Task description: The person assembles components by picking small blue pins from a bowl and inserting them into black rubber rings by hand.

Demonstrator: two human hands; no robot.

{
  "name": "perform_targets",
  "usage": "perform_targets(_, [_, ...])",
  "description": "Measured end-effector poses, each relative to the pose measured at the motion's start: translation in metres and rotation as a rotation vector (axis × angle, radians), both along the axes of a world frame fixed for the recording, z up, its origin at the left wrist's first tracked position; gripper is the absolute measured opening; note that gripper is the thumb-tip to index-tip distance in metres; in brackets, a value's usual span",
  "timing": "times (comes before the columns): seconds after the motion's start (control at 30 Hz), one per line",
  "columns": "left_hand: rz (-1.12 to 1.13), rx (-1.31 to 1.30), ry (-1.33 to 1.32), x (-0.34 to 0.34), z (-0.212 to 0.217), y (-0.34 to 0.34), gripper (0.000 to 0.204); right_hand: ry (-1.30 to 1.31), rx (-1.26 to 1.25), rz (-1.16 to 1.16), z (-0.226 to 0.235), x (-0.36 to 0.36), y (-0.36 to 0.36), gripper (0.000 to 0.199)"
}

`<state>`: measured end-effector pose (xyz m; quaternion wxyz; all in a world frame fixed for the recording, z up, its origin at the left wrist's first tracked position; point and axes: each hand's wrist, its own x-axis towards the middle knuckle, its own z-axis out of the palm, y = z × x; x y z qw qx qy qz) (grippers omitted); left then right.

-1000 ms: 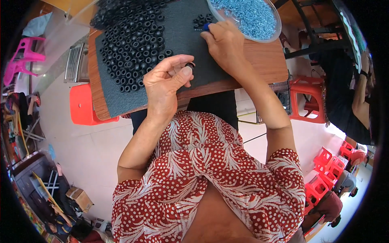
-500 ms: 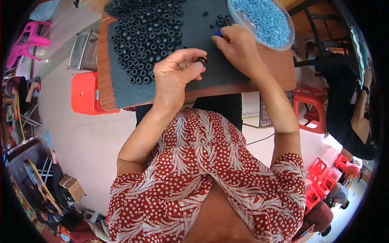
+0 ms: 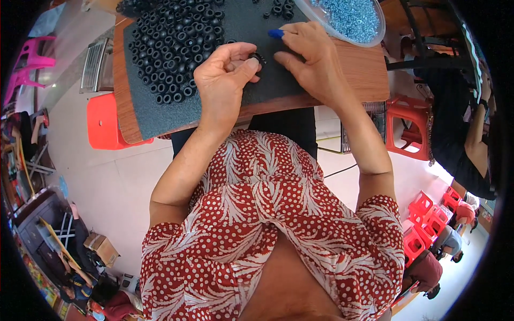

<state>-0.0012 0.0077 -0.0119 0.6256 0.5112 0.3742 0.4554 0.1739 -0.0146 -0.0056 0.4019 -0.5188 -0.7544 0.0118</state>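
Pale floor [image 3: 80, 160] runs below and beyond both hands, w/ a red stool [image 3: 104, 123] lower to the L of the L hand [image 3: 222, 77] and another red stool [image 3: 409, 131] to the R of the R forearm. Wooden tabletop [image 3: 356, 75] is under the hands, partly covered w/ a dark grey mat [image 3: 243, 18].

L hand is raised above the front part of the mat and grasps one black ring [image 3: 261, 58] btwn thumb and fingers; its details are too small to tell. To the L of this hand and beyond it lies a big pile of round black pieces [image 3: 176, 48], w/ holes visible in many.

R hand [image 3: 313, 53] is released, thumb and index finger apart, just to the R of the ring; a blue cover [image 3: 276, 33] is on its index fingertip. Beyond this finger is a small group of black pieces [image 3: 278, 9]. Beyond the R hand, slightly R, stands a clear tub [image 3: 382, 37] w/ shiny blue beads [image 3: 350, 20].
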Motion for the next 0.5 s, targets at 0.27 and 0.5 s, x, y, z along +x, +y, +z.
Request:
perform_targets(0.27, [0.04, -0.079, -0.079, -0.015, 0.011, -0.014, 0.02, -0.056, -0.006, -0.075, -0.012, -0.021, -0.007, 0.027])
perform_targets(0.5, [0.058, -0.064, -0.068, -0.02, 0.011, -0.018, 0.02, -0.111, 0.043, -0.156, -0.017, -0.027, -0.011, 0.02])
